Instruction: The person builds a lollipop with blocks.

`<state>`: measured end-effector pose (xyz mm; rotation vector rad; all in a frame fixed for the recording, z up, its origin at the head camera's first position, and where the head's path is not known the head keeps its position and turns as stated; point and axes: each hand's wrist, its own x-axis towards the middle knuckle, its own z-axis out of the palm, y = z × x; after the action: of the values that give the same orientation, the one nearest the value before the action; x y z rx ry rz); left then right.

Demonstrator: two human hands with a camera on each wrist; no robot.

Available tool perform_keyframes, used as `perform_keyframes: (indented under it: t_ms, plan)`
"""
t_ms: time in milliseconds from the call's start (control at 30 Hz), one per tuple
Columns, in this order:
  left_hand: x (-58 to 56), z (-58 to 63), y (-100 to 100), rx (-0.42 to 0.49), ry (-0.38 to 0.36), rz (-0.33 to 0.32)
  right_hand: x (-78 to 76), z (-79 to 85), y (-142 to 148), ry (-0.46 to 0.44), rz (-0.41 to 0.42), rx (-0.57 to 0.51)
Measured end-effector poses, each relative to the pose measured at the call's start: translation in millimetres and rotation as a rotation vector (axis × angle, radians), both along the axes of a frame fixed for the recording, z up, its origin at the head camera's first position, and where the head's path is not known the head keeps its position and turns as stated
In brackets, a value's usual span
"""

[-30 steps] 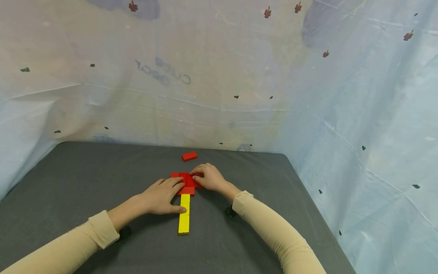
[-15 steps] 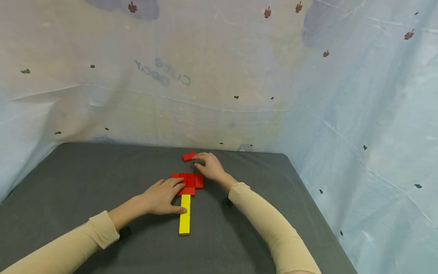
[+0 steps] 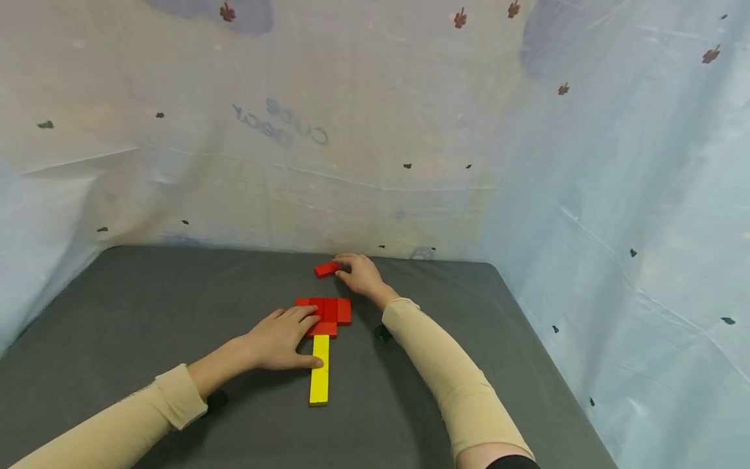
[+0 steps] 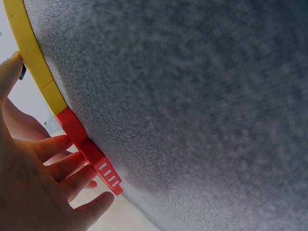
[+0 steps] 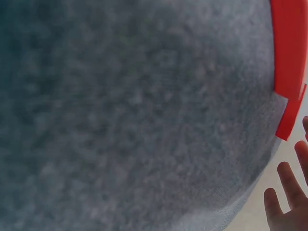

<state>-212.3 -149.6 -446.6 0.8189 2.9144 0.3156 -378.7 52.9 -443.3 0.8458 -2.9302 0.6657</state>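
My left hand (image 3: pixel 281 340) rests with fingertips on a flat group of red blocks (image 3: pixel 329 312), while its thumb lies on the yellow strip (image 3: pixel 319 381) below them. The left wrist view shows its fingers spread along the red blocks (image 4: pixel 94 154), and a seam across the yellow strip (image 4: pixel 36 60). Farther back, my right hand (image 3: pixel 360 275) reaches the right end of a loose red block (image 3: pixel 325 270), with thumb and forefinger tips close on either side. In the right wrist view, several fingers of this hand (image 5: pixel 291 202) are straight and spread, beside red blocks (image 5: pixel 288 53).
A dark grey table (image 3: pixel 193 293) carries the blocks. Printed hanging cloth (image 3: pixel 375 195) rises directly behind its far edge and along the right side. The loose red block lies near that far edge, apart from the group.
My right hand has left the right side of the red group and moved away to the loose block at the back. My left hand stays on the red and yellow blocks.
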Motion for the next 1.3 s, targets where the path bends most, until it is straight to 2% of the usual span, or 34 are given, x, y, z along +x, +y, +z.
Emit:
perform_keyframes:
  t_ms: [233, 533, 967, 1300]
  plan:
    - [1.6, 0.8, 1.4, 0.000, -0.012, 0.011, -7.1, -7.2, -3.4, -0.013, -0.002, 0.052]
    - [-0.4, 0.9, 1.1, -0.002, -0.029, 0.012, -7.3, -5.6, -3.0, 0.012, 0.007, 0.083]
    - [3.7, 3.9, -0.2, 0.013, -0.040, 0.017, -5.3, -8.6, -4.6, 0.033, -0.011, 0.067]
    - [0.7, 0.3, 0.1, 0.008, -0.039, 0.026, -7.0, -10.1, -4.0, 0.024, 0.002, 0.067]
